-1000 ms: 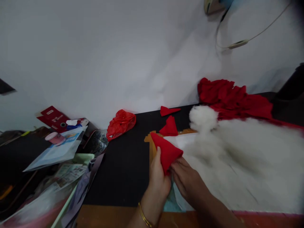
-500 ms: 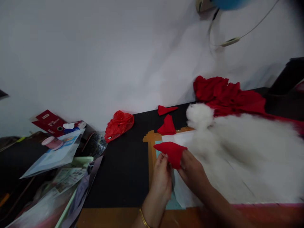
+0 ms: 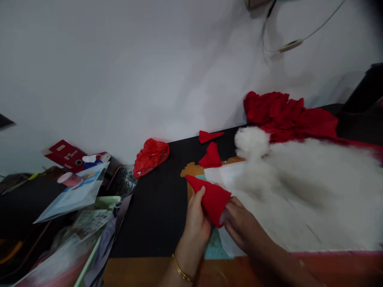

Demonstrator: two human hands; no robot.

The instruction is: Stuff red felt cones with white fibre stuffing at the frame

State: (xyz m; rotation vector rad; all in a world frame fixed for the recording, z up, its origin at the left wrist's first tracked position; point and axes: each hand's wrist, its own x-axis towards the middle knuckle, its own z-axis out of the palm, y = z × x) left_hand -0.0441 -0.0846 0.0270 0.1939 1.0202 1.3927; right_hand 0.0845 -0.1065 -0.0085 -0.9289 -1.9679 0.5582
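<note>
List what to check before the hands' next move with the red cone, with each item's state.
1. Left hand grips the red cone: ok.
2. Right hand at the cone's wide end: ok, touching.
3. Cone's opening and what is inside: cannot tell, hidden by the fingers.
4. White stuffing beside the right hand: ok, heaped on the table.
5. Two other red cones lie apart, nearer the wall: ok.
6. Red plastic bag away from the hands: ok.

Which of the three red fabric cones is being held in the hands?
The nearest red cone, gripped by the left hand and right hand; the other two lie farther back.
</note>
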